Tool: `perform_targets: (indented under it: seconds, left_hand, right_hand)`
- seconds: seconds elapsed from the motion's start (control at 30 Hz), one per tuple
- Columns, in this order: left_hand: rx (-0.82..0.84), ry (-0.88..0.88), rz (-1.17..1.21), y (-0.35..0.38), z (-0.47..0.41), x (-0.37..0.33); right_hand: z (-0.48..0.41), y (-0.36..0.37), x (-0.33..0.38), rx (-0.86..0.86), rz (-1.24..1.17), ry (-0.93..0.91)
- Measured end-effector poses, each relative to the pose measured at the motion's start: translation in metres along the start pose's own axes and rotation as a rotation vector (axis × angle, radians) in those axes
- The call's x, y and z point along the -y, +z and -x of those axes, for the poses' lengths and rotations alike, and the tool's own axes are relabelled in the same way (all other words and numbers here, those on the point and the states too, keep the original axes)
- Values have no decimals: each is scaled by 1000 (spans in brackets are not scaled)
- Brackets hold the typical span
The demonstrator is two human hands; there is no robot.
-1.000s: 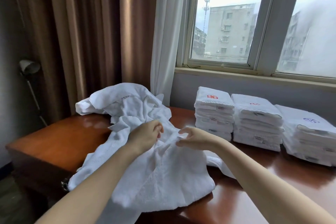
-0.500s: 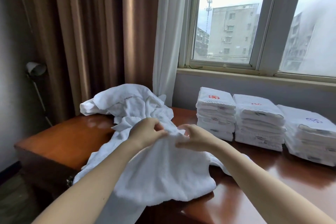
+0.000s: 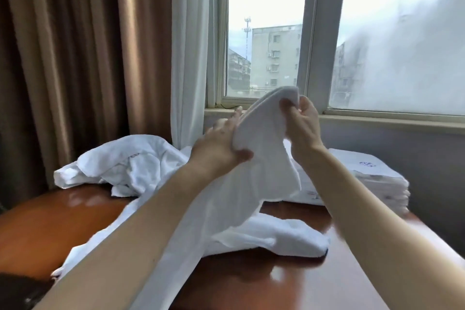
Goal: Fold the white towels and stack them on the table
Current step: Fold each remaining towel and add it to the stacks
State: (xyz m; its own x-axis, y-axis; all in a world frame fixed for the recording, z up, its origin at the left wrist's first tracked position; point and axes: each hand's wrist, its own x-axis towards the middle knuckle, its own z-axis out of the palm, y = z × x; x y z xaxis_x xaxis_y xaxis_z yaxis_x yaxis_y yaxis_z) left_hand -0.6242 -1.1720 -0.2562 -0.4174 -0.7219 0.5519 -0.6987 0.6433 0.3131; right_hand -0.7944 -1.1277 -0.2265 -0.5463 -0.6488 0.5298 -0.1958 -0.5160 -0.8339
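So the person is holding one white towel (image 3: 259, 163) up in the air above the tabletop (image 3: 45, 224) — both hands are gripping it near its top edge. The left hand (image 3: 219, 145) is pinching the cloth with the thumb in front, and its fingers (image 3: 235, 116) are reaching out behind the fabric. The right hand (image 3: 303, 124) is curling tightly round the towel's upper corner and bunching it. The towel's lower part is draping down past the left forearm towards the tabletop's near edge.

More white cloth is lying on the tabletop's middle, right under the raised towel; can't tell if it's the same piece. A rumpled heap of unfolded towels (image 3: 130, 166) is lying on the tabletop's far left. A stack of folded towels (image 3: 377, 178) is sitting at the tabletop's far right — the right forearm is partly hiding it.
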Motion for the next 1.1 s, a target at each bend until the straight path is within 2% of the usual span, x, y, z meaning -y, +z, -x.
perform_targets:
  seconds: [0.03, 0.1, 0.17, 0.27, 0.4, 0.53, 0.6, 0.7, 0.8, 0.87, 0.93, 1.0, 1.07, 1.1]
  left_hand:
    - [15, -7, -60, 6, -1, -6]
    - [1, 47, 2, 22, -7, -27]
    - [-29, 83, 152, 35, -10, -42]
    - [28, 82, 532, 61, -17, -84]
    - [169, 37, 897, 105, -11, -147]
    - [442, 34, 1026, 150, 9, -178]
    - [569, 59, 908, 168, 19, -174]
    - [666, 144, 487, 187, 30, -150]
    - [677, 186, 116, 193, 41, -115]
    - [602, 206, 29, 189, 48, -90]
    - [496, 214, 25, 178, 54, -64]
    - [403, 206, 22, 162, 63, -37]
    - [375, 154, -17, 146, 75, -9]
    - [405, 100, -64, 138, 82, 6]
  right_hand:
    - [-5, -11, 5, -59, 7, -28]
    - [-8, -37, 13, -152, 37, -88]
    - [-6, -53, 13, -168, 77, -100]
    - [-2, -97, 15, -252, 156, -135]
    - [4, -154, 20, -315, 272, -186]
    - [21, -191, 1, -251, 438, -126]
    - [32, -204, -25, -181, 583, -13]
    - [55, -210, -73, 59, 846, 246]
    - [73, -200, -107, 427, 1182, 331]
    - [75, -186, -115, 595, 1456, 331]
    - [71, -166, -113, 606, 1653, 283]
    - [68, -141, -106, 513, 1737, 70]
    - [71, -114, -105, 517, 1618, -157]
    - [74, -100, -105, 611, 1517, -171]
